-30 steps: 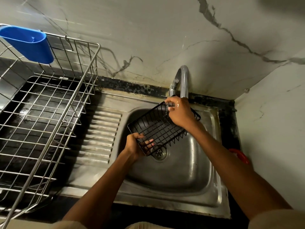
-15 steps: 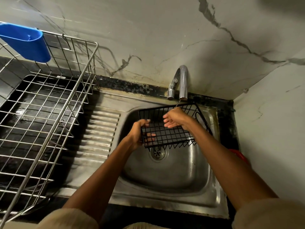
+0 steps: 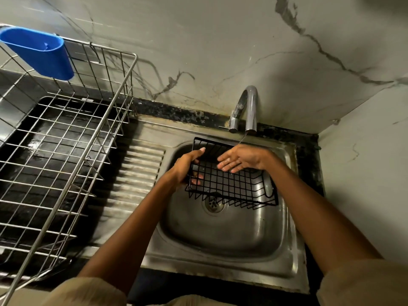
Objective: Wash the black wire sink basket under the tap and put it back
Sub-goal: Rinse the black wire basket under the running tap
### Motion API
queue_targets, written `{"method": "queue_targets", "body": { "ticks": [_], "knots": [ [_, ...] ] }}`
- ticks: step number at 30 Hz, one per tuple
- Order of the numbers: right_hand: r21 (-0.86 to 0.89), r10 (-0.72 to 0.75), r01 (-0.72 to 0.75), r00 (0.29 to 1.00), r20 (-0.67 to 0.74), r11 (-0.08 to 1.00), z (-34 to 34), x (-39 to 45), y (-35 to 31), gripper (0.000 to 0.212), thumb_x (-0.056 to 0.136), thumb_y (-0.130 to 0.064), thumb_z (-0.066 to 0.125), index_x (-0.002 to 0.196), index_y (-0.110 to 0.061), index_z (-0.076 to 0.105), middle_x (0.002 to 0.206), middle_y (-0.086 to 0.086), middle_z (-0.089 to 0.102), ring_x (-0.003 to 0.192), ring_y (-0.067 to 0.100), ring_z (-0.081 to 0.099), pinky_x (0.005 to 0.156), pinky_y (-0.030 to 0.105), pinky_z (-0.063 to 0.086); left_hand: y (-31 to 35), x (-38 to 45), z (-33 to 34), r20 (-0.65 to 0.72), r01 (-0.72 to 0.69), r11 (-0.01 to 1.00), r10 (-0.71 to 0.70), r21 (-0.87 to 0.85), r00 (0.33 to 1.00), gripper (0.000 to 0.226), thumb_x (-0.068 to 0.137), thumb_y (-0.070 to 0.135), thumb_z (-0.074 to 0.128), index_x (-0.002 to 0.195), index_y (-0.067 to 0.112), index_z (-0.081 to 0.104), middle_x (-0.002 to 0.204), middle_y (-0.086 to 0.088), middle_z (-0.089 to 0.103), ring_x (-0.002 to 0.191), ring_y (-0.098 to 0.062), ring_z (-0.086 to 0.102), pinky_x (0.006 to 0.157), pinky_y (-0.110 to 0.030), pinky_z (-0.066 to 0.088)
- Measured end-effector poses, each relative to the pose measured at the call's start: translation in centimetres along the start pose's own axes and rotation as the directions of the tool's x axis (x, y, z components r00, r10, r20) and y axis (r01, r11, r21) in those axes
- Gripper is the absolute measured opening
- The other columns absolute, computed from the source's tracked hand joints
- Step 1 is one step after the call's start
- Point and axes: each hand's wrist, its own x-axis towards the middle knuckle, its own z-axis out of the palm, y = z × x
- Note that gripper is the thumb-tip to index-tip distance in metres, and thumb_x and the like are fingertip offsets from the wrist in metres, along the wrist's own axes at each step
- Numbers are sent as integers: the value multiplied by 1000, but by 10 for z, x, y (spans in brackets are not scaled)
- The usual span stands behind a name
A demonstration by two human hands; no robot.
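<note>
- The place is a kitchen corner with pale marble-look walls (image 3: 220, 40) and a steel sink (image 3: 223, 235) set into a dark counter.
- The black wire basket (image 3: 234, 184) is held over the sink bowl, below the tap (image 3: 248, 107) and above the drain (image 3: 213, 203), with its grid bottom turned towards the camera.
- The left hand (image 3: 185, 166) grips the left end of the basket; the thumb lies on the upper rim and the other fingers curl round behind the wires, where they show only in part through the grid.
- The right hand (image 3: 240, 159) is flat, with straight wet fingers lying against the wires of the basket; it holds nothing.
- A thin line of water (image 3: 242, 139) falls from the tap mouth towards the right hand; where it lands is hard to make out.
- The right forearm covers the far right end of the basket, so this end is only partly seen.
- The ribbed draining board (image 3: 136, 173) lies just to the left of the bowl.
- Further left stands a steel wire dish rack (image 3: 72, 151) on a wet black tray (image 3: 44, 138); the rack is cut off by the left edge.
- A blue plastic cup holder (image 3: 39, 55) hangs on the back rim of the rack.
- Beige sleeves (image 3: 364, 283) show at the bottom edge.
</note>
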Motion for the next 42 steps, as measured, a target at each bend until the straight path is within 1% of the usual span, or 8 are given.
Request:
{"method": "queue_targets", "body": {
  "ticks": [5, 8, 10, 13, 18, 23, 32, 42],
  "knots": [
    [43, 106, -97, 930, -353, 994, -18, 2, 24, 32, 98, -2, 45, 125, 12, 55, 115, 30, 65, 88, 31, 71, 76, 37, 59, -14, 2, -18, -87, -70, 995, 64, -68, 994, 52, 91, 57, 61, 122, 15, 62, 113, -14, 68, 89, -29, 70, 65, -34, 57],
    [-190, 45, -178, 831, -554, 965, -3, -2, 13, 28, 90, -9, 55, 113, 6, 62, 92, 19, 69, 69, 25, 67, 67, 37, 61, -13, -1, -17, -90, -89, 991, 81, -97, 993, 44, 93, 53, 60, 116, 15, 62, 116, -16, 65, 85, -28, 69, 59, -31, 57],
    [-518, -226, -287, 659, -717, 806, 11, -12, 0, 26, 82, -19, 66, 103, -4, 64, 93, 12, 66, 82, 29, 66, 73, 35, 57, -9, -2, -13, -77, -107, 989, 99, -100, 992, 38, 95, 52, 58, 110, 17, 60, 122, -16, 62, 86, -28, 69, 56, -31, 57],
    [-772, -607, -224, 505, -614, 595, 24, -18, -17, 39, 75, -18, 73, 111, -12, 59, 104, 10, 66, 91, 30, 65, 73, 34, 52, -9, 1, -8, -64, -108, 993, 105, -40, 992, 45, 90, 58, 60, 114, 20, 62, 122, -12, 66, 87, -29, 72, 60, -33, 56],
    [-829, -601, 172, 766, -228, 533, 39, 3, -30, 42, 69, -19, 77, 109, -21, 65, 105, 0, 62, 98, 19, 60, 69, 30, 48, -1, -1, 3, 9, -117, 987, 117, 113, 993, 55, 78, 68, 63, 113, 27, 71, 99, -11, 75, 78, -29, 72, 68, -36, 58],
    [-802, -599, 147, 745, -295, 579, 34, 16, -23, 7, 82, -27, 73, 89, -24, 75, 81, -6, 67, 75, 13, 63, 62, 28, 49, -1, -5, 1, 38, -164, 983, 162, 79, 986, 55, 77, 60, 62, 118, 25, 70, 105, -3, 74, 77, -20, 71, 56, -28, 52],
    [-711, -400, -116, 759, -514, 694, -22, -4, 36, 17, 81, -38, 77, 91, -24, 75, 87, -1, 72, 76, 14, 64, 65, 27, 51, -23, -6, -30, -90, -188, 973, 177, -134, 980, 38, 94, 38, 62, 119, 10, 63, 99, -14, 69, 67, -18, 64, 46, -20, 47],
    [-917, -658, 77, 720, -221, 392, 44, 8, -25, 7, 82, -23, 70, 86, -19, 74, 82, 2, 69, 79, 21, 64, 72, 31, 52, -26, -1, -11, -121, -248, 966, 239, -70, 963, 36, 69, 43, 74, 98, 23, 68, 87, -1, 71, 87, -31, 70, 69, -38, 55]
  ]
}}
